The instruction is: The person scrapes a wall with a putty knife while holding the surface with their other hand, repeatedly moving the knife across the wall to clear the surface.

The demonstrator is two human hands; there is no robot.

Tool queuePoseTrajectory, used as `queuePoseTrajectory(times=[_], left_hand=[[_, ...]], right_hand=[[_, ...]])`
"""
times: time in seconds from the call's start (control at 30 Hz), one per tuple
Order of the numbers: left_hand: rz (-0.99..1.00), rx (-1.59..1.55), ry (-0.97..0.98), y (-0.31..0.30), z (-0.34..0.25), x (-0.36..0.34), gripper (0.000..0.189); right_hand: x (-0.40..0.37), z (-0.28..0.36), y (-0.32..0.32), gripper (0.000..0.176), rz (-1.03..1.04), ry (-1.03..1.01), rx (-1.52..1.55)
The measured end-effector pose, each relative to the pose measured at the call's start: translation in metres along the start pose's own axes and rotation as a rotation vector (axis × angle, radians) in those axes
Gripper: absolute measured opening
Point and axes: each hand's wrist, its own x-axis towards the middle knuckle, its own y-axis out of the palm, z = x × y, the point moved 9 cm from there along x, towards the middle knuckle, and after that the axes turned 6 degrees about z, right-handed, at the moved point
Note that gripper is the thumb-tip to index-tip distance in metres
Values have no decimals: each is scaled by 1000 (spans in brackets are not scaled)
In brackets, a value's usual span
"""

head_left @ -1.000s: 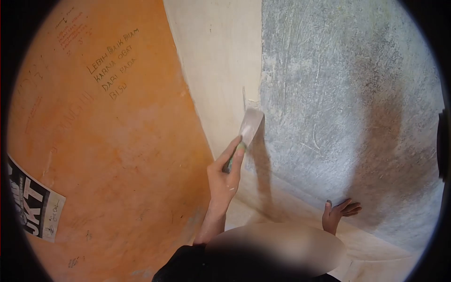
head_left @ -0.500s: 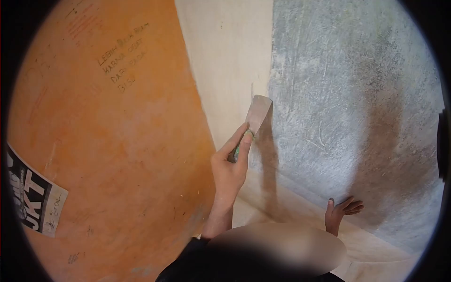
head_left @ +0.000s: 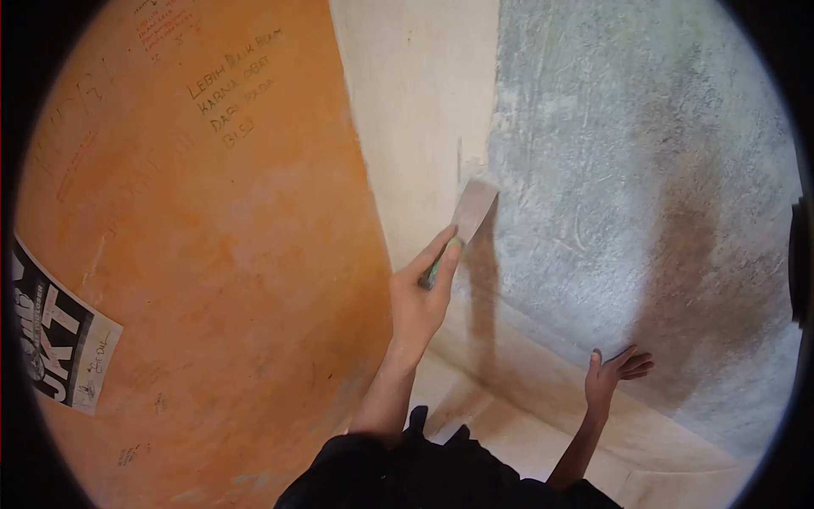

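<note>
Left grip is clamping shut on the scraper, angling its blade into the corner. Right grip is pressing open-fingered against the grey wall, likely for balance.

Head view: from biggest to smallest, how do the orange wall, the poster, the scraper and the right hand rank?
1. The orange wall, by far.
2. The poster, though the picture's edge cuts it off.
3. The scraper and the right hand look much alike, too close to rank.
</note>
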Motion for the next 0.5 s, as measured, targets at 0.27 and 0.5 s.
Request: queuePoseTrajectory(times=[0.27, 0.5], left_hand=[[-41, -45, 31, 1, -36, 21, 35], [-53, -3, 17, 5, -6, 10, 36]], right_hand=[[0, -4, 3, 91, 16, 3, 40], [4, -4, 3, 92, 5, -4, 28]])
